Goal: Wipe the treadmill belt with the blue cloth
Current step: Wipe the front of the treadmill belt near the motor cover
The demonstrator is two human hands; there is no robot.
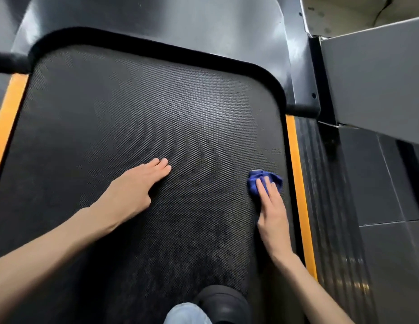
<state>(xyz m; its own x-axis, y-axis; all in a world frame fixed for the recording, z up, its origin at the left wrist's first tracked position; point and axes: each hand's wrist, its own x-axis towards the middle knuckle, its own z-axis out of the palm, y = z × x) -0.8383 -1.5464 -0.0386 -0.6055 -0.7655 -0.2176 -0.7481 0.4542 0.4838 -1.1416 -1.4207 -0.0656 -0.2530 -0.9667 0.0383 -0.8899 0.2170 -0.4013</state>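
The black textured treadmill belt fills most of the head view. A small crumpled blue cloth lies on the belt near its right edge, and my right hand presses down on it with the fingers laid over the cloth. My left hand rests flat on the middle of the belt, fingers together, holding nothing.
Orange strips run along both sides of the belt, with a ribbed black side rail at the right. The dark motor cover curves across the top. My knee and a black shoe sit at the bottom edge.
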